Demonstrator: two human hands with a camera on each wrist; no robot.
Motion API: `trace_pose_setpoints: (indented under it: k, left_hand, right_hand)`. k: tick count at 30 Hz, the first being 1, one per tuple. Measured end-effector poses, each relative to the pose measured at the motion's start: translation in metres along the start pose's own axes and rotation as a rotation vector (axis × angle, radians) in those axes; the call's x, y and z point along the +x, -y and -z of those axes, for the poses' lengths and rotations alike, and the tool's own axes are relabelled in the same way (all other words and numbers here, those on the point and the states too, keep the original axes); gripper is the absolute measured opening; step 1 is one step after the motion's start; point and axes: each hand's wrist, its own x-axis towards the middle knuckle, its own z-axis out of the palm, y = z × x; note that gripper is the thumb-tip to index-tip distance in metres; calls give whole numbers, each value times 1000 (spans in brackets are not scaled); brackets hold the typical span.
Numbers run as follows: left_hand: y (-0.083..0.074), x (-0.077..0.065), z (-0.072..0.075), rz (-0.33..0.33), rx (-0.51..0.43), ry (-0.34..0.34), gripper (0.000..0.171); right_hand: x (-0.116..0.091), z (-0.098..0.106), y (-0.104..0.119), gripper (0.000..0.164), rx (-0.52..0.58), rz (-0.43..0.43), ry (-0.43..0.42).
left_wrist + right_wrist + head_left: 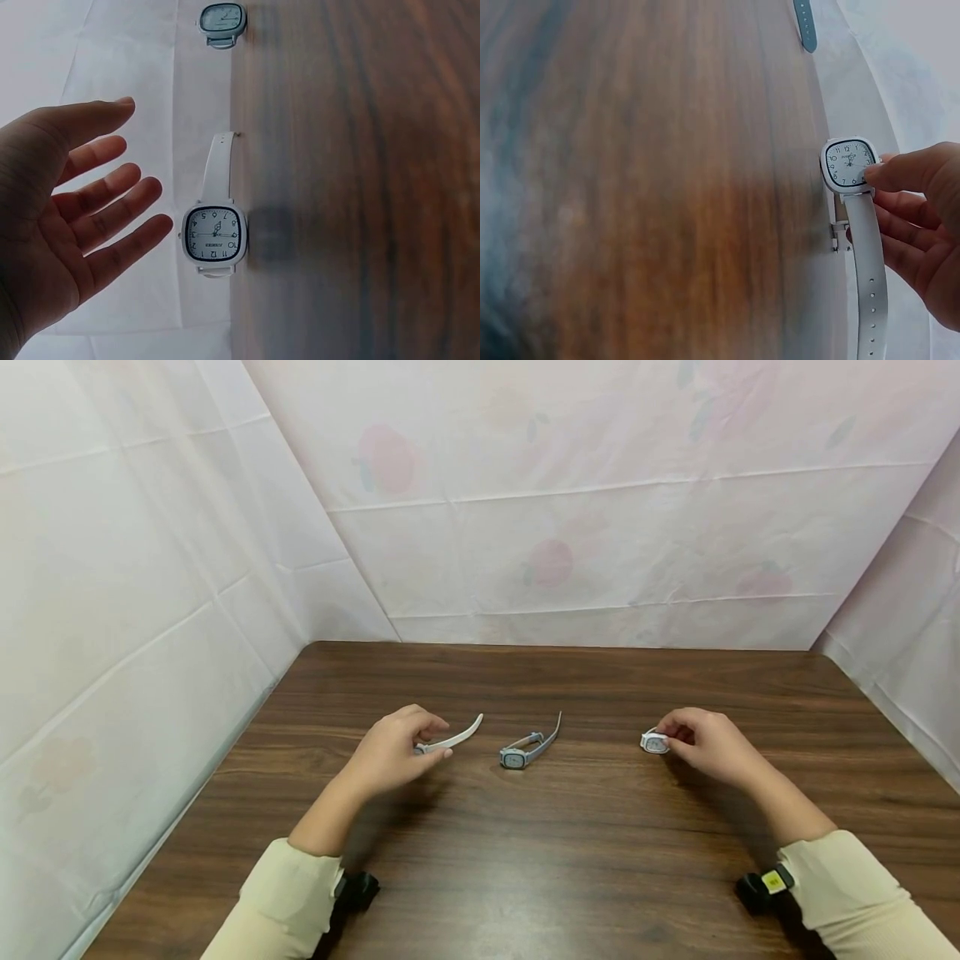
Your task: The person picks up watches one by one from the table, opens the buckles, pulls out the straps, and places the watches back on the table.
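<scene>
Three wristwatches lie in a row across the brown table. My left hand hovers beside the left white watch, its fingers spread and slightly bent with nothing between them. In the head view this hand hides most of that watch, leaving mainly its strap in sight. At the middle sits a blue-grey watch, strap unbuckled and one end curving up. On the right, my right hand pinches the case of another white watch, thumb at the dial's edge. This watch's punched strap hangs loose past the fingers.
The wood-grain table meets pale fruit-print cloth along its back and sides. Black wrist cameras sit at both sleeve cuffs, close over the tabletop.
</scene>
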Motion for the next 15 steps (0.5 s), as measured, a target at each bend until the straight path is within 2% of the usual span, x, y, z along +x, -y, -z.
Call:
trace_pose_setpoints:
  k: [9,15]
  left_hand:
    - [-2,0,1,-7,3,5,30]
    - [-3,-1,3,-4,3,-9,29]
  right_hand:
    - [0,1,2,15,2,-31,52]
    - [-4,5,5,19,-6,-7,21]
